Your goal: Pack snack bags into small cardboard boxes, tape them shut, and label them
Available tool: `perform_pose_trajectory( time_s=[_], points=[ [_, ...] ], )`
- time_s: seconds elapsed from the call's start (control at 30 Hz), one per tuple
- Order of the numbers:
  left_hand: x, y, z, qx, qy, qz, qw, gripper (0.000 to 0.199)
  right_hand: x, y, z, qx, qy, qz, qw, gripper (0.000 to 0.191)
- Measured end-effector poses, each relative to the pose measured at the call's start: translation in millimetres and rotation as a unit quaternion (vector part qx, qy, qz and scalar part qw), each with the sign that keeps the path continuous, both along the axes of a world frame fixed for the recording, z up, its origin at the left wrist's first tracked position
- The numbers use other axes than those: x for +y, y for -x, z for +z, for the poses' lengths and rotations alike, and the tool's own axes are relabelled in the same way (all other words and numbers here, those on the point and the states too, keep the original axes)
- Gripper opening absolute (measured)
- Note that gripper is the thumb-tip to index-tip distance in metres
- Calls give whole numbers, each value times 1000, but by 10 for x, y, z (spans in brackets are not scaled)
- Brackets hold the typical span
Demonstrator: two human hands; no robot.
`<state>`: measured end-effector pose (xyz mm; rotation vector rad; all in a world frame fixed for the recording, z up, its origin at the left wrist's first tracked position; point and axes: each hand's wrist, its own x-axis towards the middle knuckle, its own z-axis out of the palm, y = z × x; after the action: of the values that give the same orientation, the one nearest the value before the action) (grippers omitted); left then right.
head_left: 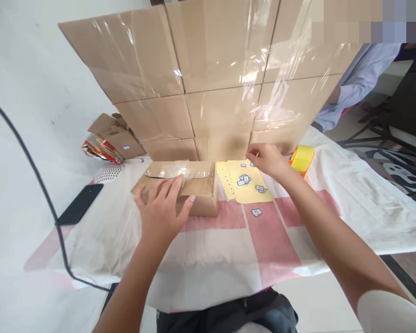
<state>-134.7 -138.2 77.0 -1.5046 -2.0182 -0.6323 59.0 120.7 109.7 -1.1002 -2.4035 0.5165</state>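
Observation:
A closed cardboard box [203,207] with clear tape along its lid lies on the cloth. My left hand [161,208] rests over its top and front edge, fingers spread. To its right is a yellow sheet [253,194] with several small blue-edged paper cutouts [244,179] on it. One more cutout [256,212] lies on the cloth in front of the sheet. My right hand [265,159] hovers at the sheet's far right corner with fingertips pinched together. Whatever is between those fingertips is too small or hidden to make out.
Tall taped cardboard panels [222,111] stand behind the box. A yellow-and-orange roll [303,159] sits beyond my right forearm. At left are a black phone-like slab [79,203], a perforated white object [108,172], red packets [102,149] and an open carton [125,141]. A person's sleeve [364,88] shows behind.

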Motion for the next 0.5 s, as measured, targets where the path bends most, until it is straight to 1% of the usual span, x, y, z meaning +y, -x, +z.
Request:
perform_pose_trajectory(
  time_s=[0.03, 0.07, 0.1, 0.13, 0.17, 0.2, 0.23, 0.27, 0.3, 0.33, 0.4, 0.5],
  points=[
    [11, -41, -8, 25, -46, -11, 999, 44, 45, -127, -70, -17, 17, 8, 1000, 17],
    [30, -109, -24, 53, -100, -36, 993, 39, 72, -222, -149, -33, 35, 16, 999, 18],
    [59, -203, -50, 79, -150, -81, 982, 31, 84, -285, -236, -46, 50, 22, 997, 19],
    [101, -316, -86, 98, -185, -145, 967, 22, 85, -317, -325, -56, 62, 28, 996, 20],
    [156, -442, -132, 109, -201, -220, 948, 14, 80, -324, -412, -66, 71, 33, 995, 21],
    [223, -573, -188, 114, -193, -295, 929, 9, 73, -314, -493, -77, 78, 38, 993, 21],
    [302, -699, -252, 112, -170, -362, 910, 8, 67, -293, -565, -89, 84, 44, 992, 21],
    [389, -812, -320, 108, -141, -414, 893, 9, 64, -270, -625, -101, 85, 48, 990, 20],
    [480, -906, -389, 106, -113, -451, 879, 9, 66, -251, -674, -111, 83, 52, 989, 18],
    [571, -979, -455, 105, -88, -477, 868, 9, 72, -238, -712, -120, 78, 55, 988, 15],
    [736, -1063, -566, 90, -47, -504, 858, 7, 91, -239, -763, -130, 63, 51, 988, 15],
    [895, -1077, -671, 46, -8, -509, 860, 5, 109, -279, -809, -136, 45, 53, 988, 32]
  ],
)
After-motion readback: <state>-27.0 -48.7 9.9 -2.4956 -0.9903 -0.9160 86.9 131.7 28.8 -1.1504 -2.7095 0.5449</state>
